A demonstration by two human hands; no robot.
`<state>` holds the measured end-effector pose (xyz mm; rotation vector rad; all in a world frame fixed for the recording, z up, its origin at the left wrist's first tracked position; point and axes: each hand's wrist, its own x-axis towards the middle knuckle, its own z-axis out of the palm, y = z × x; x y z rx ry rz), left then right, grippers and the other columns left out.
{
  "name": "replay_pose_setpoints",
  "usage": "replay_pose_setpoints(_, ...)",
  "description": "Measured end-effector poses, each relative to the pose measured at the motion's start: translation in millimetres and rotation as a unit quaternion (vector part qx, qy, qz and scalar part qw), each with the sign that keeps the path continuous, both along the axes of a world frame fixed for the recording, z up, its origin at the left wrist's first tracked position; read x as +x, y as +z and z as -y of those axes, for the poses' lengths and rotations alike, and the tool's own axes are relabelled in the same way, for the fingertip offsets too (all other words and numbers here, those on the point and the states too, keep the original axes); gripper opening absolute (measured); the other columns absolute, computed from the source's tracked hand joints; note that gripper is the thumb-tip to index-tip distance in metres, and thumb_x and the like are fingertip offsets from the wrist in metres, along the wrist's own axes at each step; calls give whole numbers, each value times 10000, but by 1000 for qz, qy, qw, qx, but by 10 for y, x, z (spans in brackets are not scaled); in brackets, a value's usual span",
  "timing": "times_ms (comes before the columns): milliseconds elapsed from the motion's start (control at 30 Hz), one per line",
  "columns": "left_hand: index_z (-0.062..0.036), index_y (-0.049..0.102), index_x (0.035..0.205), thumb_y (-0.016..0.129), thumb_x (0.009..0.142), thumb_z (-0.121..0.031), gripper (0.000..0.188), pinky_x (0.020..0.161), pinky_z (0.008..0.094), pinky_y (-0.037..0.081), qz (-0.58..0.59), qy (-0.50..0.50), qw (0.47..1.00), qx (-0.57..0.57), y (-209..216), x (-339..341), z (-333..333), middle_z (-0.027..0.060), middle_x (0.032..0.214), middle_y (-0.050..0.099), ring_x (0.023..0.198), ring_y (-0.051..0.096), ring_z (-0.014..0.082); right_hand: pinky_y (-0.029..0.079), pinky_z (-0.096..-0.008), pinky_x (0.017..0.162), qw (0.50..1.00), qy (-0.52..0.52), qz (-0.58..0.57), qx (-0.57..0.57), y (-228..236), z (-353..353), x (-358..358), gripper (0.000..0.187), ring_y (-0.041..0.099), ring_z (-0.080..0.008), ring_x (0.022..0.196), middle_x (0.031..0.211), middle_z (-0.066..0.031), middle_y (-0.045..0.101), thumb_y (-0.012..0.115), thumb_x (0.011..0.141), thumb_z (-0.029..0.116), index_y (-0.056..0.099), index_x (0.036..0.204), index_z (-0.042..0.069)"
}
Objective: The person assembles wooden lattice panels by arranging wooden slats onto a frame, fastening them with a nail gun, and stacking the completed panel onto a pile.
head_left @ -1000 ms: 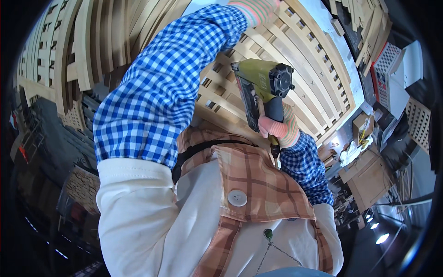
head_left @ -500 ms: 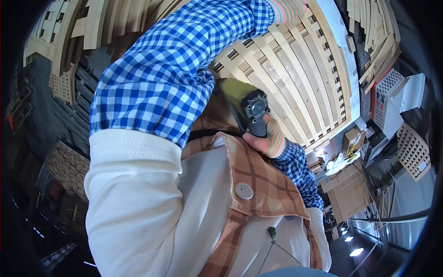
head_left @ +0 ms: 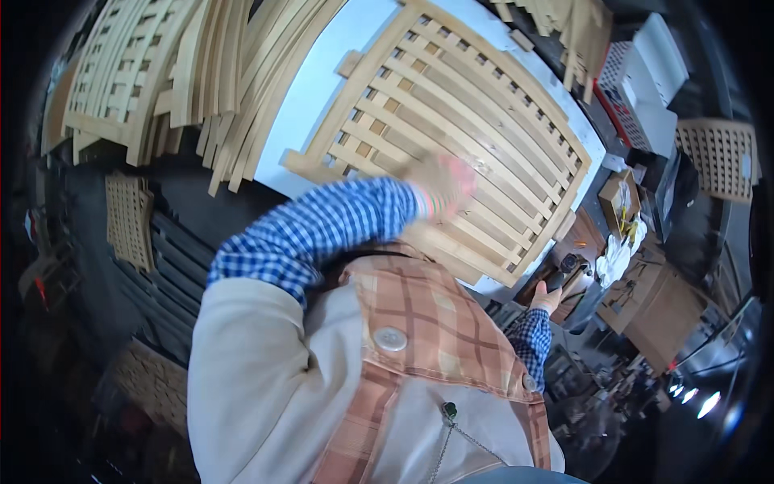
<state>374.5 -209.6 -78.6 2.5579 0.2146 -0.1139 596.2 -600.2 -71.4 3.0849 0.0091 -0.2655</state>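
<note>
A pale wooden slatted panel lies on a white-topped table, its slats set in a frame with small square gaps along the ends. Over the panel's near part is my left hand, in a glove with a striped cuff and pink fingertips. Motion smears its fingers, so their pose and anything in them do not show. Off the panel's right near corner, my right hand is closed round the dark handle of what looks like a nail gun. Much of that tool blends into the clutter behind it.
Long wooden strips and stacked lattice panels stand at the left. The white tabletop shows round the panel. On the right are a red and white crate, a cardboard box, white gloves or cloth and another lattice panel.
My right hand has carried the tool from before my body out to the right, beyond the panel. My left hand has come back from the panel's far edge to its near part.
</note>
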Motion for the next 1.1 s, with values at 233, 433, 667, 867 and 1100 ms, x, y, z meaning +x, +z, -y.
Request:
replay_pose_setpoints(233, -67, 536, 1107, 629, 714, -255, 445, 873, 422, 431, 26, -221, 973, -59, 198, 145, 1165, 109, 1166, 512, 1092, 489, 284, 463, -347, 725, 960, 44, 37, 276, -926, 71, -158, 331, 580, -205, 776, 856, -122, 625, 599, 846, 311, 601, 932, -9)
replay_pose_setpoints(433, -58, 501, 1133, 623, 695, -214, 481, 940, 459, 403, 398, -5, 907, 133, 605, -33, 1152, 129, 1169, 498, 1109, 465, 335, 475, -295, 836, 664, 0, -275, 695, 1244, -978, -391, 457, 593, -193, 960, 1080, -104, 605, 457, 911, 380, 545, 1164, 10)
replay_pose_setpoints(667, -34, 489, 1159, 599, 720, -116, 460, 917, 448, 430, 497, 177, 849, 15, 1869, -588, 344, 153, 1171, 514, 1098, 496, 358, 389, -352, 969, 335, -16, -613, 715, 1747, -3279, -1593, 653, 475, -240, 1135, 1223, -128, 505, 483, 852, 531, 433, 1268, 30)
replay_pose_setpoints(867, 5, 626, 1016, 669, 741, -93, 295, 719, 292, 506, 626, 506, 582, -116, 2746, -1804, -654, 62, 938, 657, 804, 607, 145, 252, -369, 1084, 340, 87, -638, 686, 2277, -5111, -2558, 817, 326, -256, 1304, 1392, -134, 366, 520, 814, 588, 289, 1387, 53)
replay_pose_setpoints(1100, 32, 558, 998, 689, 810, -185, 316, 696, 327, 543, 748, 615, 222, -115, 1496, -2714, -2184, 79, 958, 592, 813, 576, 181, 382, -265, 893, 468, 302, -488, 673, 1728, -5501, -2427, 447, 501, -128, 1039, 1128, -61, 555, 589, 865, 314, 539, 1200, 23)
